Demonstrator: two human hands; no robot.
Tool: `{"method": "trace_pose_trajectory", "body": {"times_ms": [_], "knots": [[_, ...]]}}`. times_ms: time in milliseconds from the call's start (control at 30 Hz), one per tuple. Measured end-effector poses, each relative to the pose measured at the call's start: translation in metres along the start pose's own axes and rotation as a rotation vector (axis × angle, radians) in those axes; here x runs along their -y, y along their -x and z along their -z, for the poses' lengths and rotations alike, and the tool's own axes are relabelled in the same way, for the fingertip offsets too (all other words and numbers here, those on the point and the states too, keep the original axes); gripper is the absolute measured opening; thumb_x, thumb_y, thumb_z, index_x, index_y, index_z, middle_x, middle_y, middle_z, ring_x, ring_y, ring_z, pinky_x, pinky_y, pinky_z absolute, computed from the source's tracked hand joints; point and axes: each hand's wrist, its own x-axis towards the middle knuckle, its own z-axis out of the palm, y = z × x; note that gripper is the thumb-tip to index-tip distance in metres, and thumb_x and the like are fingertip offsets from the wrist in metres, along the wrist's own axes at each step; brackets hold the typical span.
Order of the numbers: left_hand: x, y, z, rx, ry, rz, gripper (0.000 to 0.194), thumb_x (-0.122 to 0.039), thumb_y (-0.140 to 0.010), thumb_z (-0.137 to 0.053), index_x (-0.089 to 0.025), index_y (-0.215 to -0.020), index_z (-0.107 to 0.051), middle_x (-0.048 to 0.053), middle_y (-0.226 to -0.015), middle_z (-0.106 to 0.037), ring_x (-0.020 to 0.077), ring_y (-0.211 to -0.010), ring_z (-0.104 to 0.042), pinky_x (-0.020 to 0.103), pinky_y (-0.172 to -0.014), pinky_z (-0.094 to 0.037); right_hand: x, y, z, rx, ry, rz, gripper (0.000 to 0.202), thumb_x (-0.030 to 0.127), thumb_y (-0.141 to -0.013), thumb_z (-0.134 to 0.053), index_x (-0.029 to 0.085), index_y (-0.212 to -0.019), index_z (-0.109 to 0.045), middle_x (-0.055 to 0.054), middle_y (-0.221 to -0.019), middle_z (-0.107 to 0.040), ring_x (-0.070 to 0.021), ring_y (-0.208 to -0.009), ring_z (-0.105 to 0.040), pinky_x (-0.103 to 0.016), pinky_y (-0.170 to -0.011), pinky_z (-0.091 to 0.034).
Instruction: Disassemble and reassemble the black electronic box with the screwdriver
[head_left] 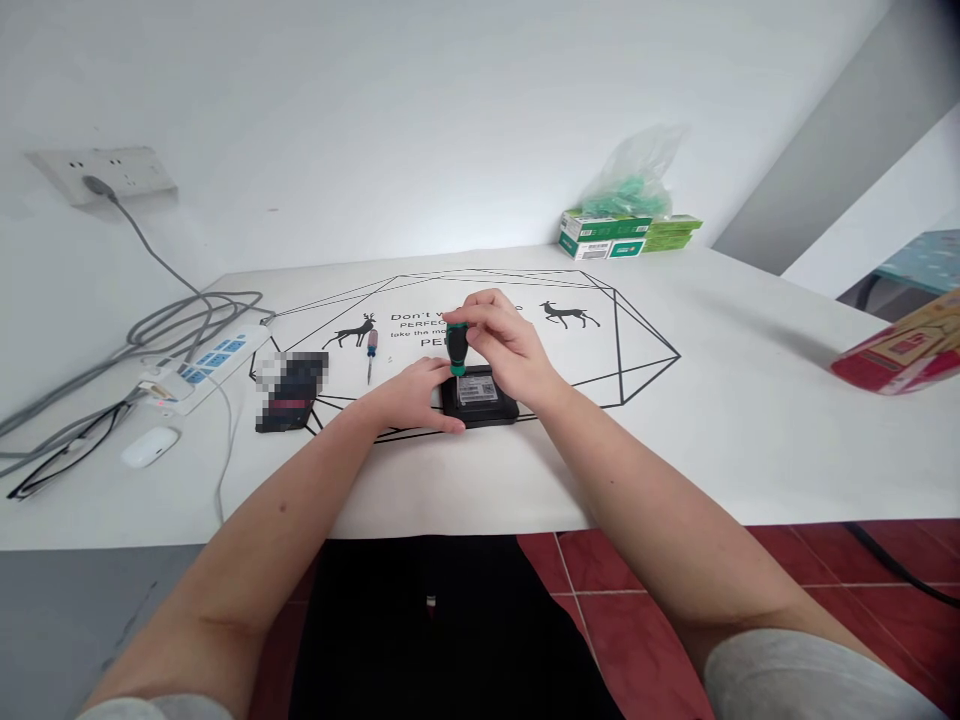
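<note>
In the middle of the table lies a flat black device [501, 410] with a white printed label on its top face. My left hand [417, 394] grips its left side, thumb along the front edge and fingers at the back. My right hand [504, 338] is closed around a screwdriver [457, 345] with a green and black handle. This screwdriver stands nearly upright over the device's back left part; whether its tip sits in a screw is too small to tell. A second screwdriver [371, 350], with a red and blue handle, rests left of my hands.
A dark phone [291, 405], partly pixelated, a white power strip [217, 365] with grey cables and a white case [150, 447] lie at the left. Green and white boxes [606, 235] with a plastic bag stand at the back. A red package [900, 345] is far right.
</note>
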Motion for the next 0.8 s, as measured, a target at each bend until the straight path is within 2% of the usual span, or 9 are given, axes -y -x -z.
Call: {"method": "trace_pose_trajectory", "body": {"times_ms": [133, 233, 367, 433, 600, 800], "knots": [[0.0018, -0.0011, 0.0, 0.005, 0.011, -0.019, 0.093, -0.073, -0.079, -0.09, -0.027, -0.155, -0.065, 0.016, -0.162, -0.058, 0.0484, -0.153, -0.049, 0.067, -0.127, -0.043, 0.0027, 0.0006, -0.0044, 0.004, -0.077, -0.007, 0.019, 0.033, -0.094, -0.078, 0.03, -0.113, -0.075, -0.005, -0.116, -0.07, -0.0223, -0.103, -0.068, -0.041, -0.082, -0.062], [0.0026, -0.0012, 0.0001, 0.008, 0.027, -0.036, 0.096, -0.071, -0.08, -0.09, -0.029, -0.161, -0.059, 0.015, -0.167, -0.055, 0.0477, -0.157, -0.046, 0.067, -0.13, -0.04, 0.0055, 0.001, -0.0076, -0.014, -0.109, -0.098, 0.031, 0.031, -0.085, -0.085, 0.03, -0.112, -0.069, -0.003, -0.117, -0.071, -0.021, -0.103, -0.069, -0.04, -0.086, -0.063], [0.0008, -0.0006, 0.0008, 0.011, 0.028, -0.035, 0.099, -0.069, -0.081, -0.091, -0.029, -0.164, -0.056, 0.016, -0.167, -0.056, 0.0482, -0.158, -0.045, 0.067, -0.129, -0.041, 0.0056, 0.0014, -0.0095, -0.028, -0.161, -0.154, 0.048, 0.027, -0.08, -0.087, 0.03, -0.123, -0.066, -0.003, -0.122, -0.073, -0.0225, -0.113, -0.073, -0.042, -0.094, -0.065], [-0.0008, -0.0002, 0.0013, 0.008, 0.026, -0.033, 0.097, -0.069, -0.081, -0.091, -0.029, -0.163, -0.057, 0.016, -0.166, -0.057, 0.0479, -0.157, -0.045, 0.066, -0.129, -0.041, 0.005, 0.0016, -0.0097, -0.035, -0.169, -0.164, 0.05, 0.029, -0.08, -0.088, 0.03, -0.125, -0.066, -0.004, -0.122, -0.074, -0.0237, -0.116, -0.073, -0.043, -0.095, -0.065], [-0.0006, 0.0005, 0.0018, 0.015, 0.035, -0.019, 0.093, -0.069, -0.08, -0.091, -0.03, -0.158, -0.062, 0.014, -0.166, -0.057, 0.0453, -0.157, -0.046, 0.063, -0.131, -0.04, 0.0051, 0.0013, -0.0086, -0.077, -0.158, -0.201, 0.045, 0.035, -0.082, -0.089, 0.03, -0.121, -0.068, -0.002, -0.114, -0.076, -0.022, -0.103, -0.076, -0.046, -0.098, -0.066], [0.0006, 0.0016, 0.0027, 0.04, 0.051, 0.026, 0.102, -0.075, -0.077, -0.09, -0.029, -0.162, -0.059, 0.015, -0.169, -0.053, 0.045, -0.159, -0.044, 0.063, -0.132, -0.038, 0.0061, -0.0002, -0.0071, -0.146, -0.149, -0.219, 0.044, 0.041, -0.08, -0.091, 0.031, -0.117, -0.069, -0.001, -0.109, -0.076, -0.0228, -0.104, -0.076, -0.046, -0.097, -0.065]]}}
